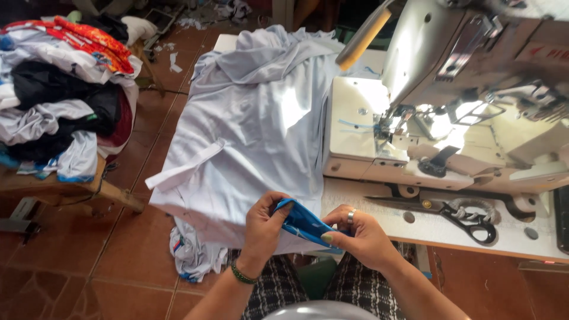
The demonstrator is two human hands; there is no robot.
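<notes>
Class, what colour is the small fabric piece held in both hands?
Bright blue fabric piece, clearest in the head view.

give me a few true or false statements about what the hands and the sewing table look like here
1. Both hands pinch a small blue fabric piece. True: left hand and right hand grip it together.
2. The black-handled scissors lie on the white table. True.
3. The right hand wears no ring. False: a silver ring sits on one finger.
4. The pale grey garment is folded neatly on the floor. False: it drapes loosely over the table's left end.
5. A pile of mixed clothes rests on a wooden bench at left. True.
</notes>
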